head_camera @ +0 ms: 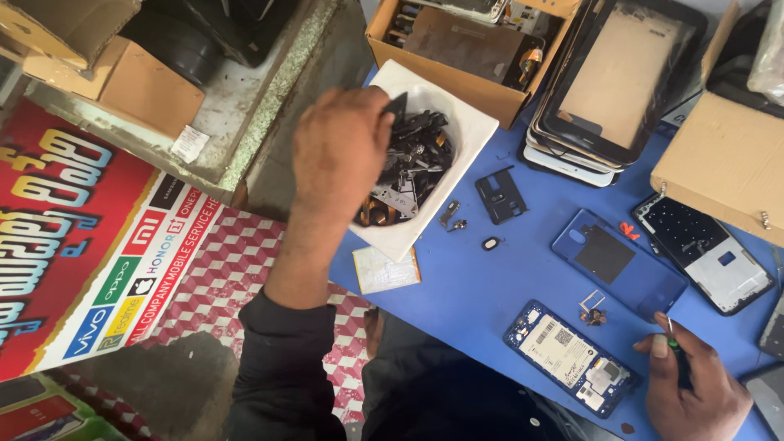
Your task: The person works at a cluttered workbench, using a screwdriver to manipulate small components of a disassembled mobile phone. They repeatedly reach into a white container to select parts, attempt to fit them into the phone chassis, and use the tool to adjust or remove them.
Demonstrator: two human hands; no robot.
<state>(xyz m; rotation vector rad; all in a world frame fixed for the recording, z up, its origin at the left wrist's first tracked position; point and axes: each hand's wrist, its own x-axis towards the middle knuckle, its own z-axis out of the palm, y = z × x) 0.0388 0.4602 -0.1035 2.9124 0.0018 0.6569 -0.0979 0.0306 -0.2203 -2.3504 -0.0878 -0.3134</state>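
A blue work table [490,286] is seen from above, crowded with dismantled phone parts. The left hand [341,151] is reached into a square white tray [469,139] and its fingers are curled among a heap of small black and metallic parts [416,155]; a dark flat piece [397,106] appears to be pinched at the fingertips, though the grasp itself is hidden behind the back of the hand. The right hand [694,388] is closed around a thin green-handled tool [674,351] (probably a small screwdriver), held upright at the near right corner of the table.

Just left of that hand, an opened phone [567,358] is laid face down, its blue frame, pale battery label and circuit board exposed. A judgement on the picking: it is best done with fingertips only, one piece lifted clear so that the tangled, springy parts are not dragged over the shallow rim.

A smooth blue back cover [616,261] with a dark square patch is set beyond the phone. Loose brackets [500,196] lie beside the tray. Glossy black screen panels [612,90] are stacked behind, between matte cardboard boxes [465,49].
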